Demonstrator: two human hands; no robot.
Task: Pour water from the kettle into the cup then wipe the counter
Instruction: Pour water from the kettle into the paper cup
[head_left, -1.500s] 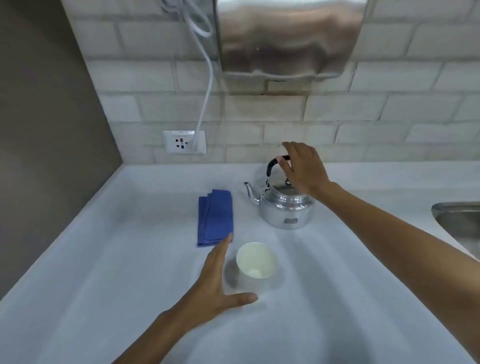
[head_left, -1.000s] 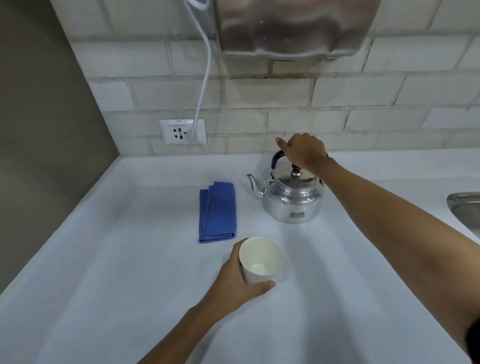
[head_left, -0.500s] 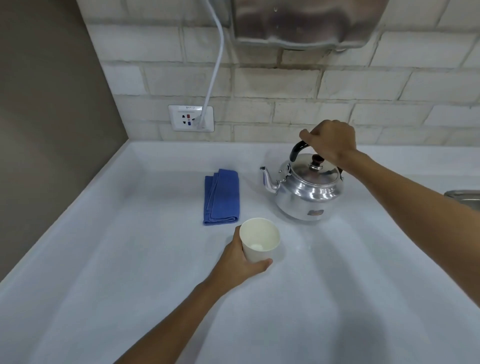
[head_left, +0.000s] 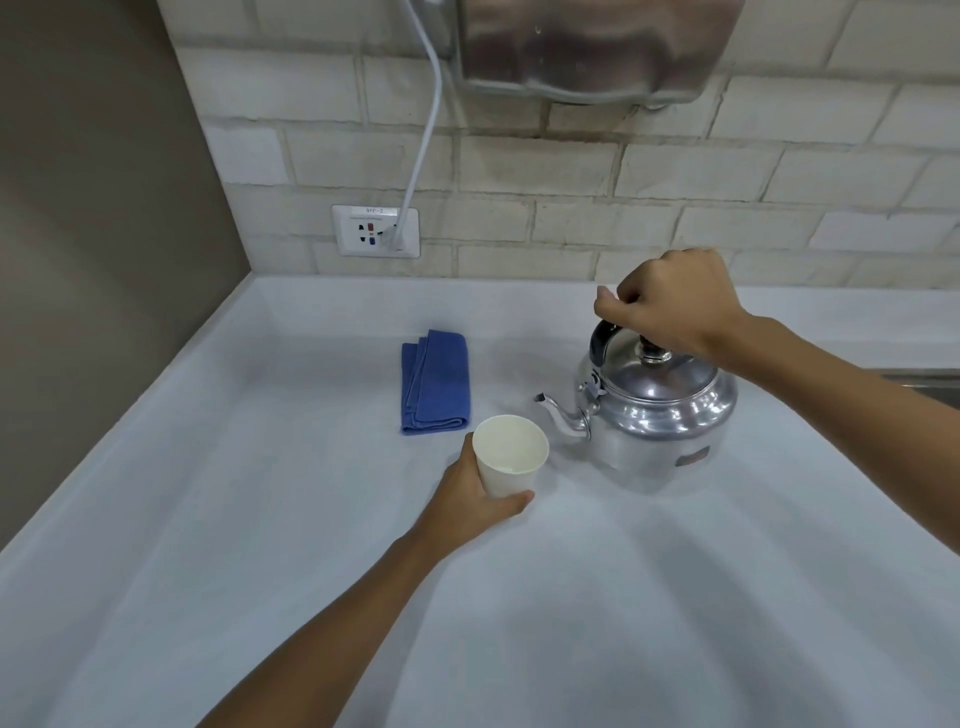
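Note:
A shiny metal kettle (head_left: 660, 415) with a black handle hangs just above the white counter (head_left: 260, 519), tilted a little, its spout pointing left toward the cup. My right hand (head_left: 670, 306) is closed around the kettle's handle from above. A white paper cup (head_left: 511, 462) stands upright on the counter, just left of the spout tip, and its inside looks empty. My left hand (head_left: 467, 493) wraps around the cup's lower left side. A folded blue cloth (head_left: 435, 382) lies flat behind the cup, apart from both hands.
A brick wall runs along the back with a wall socket (head_left: 375, 230) and a white cable (head_left: 423, 130) plugged into it. A steel appliance (head_left: 587, 47) hangs on the wall above. A brown wall closes the left side. A sink edge (head_left: 930, 379) shows at far right.
My left hand closed around the cup. My right hand gripped the kettle's handle, lifted the kettle and brought it nearer the cup, spout tipping toward it.

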